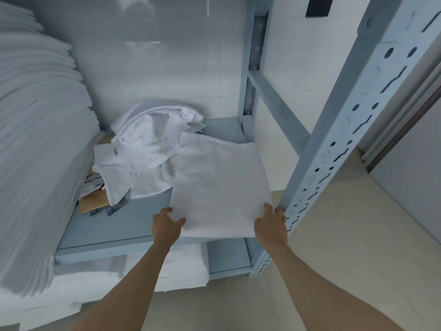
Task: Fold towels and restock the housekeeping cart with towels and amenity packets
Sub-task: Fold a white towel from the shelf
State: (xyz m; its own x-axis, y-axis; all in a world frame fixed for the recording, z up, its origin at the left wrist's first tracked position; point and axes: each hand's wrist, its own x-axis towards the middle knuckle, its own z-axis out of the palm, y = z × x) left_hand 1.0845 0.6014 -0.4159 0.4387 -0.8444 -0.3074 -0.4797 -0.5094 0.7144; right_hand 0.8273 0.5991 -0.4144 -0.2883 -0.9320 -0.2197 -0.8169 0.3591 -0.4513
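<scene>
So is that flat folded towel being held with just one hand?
No, both the left hand and the right hand grip the near edge of the folded towel on the shelf.

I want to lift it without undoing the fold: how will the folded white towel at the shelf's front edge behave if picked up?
The folded towel is probably floppy: it is soft cloth. It looks light, since both hands grip only its near corners. It likely sags unless supported underneath.
</scene>
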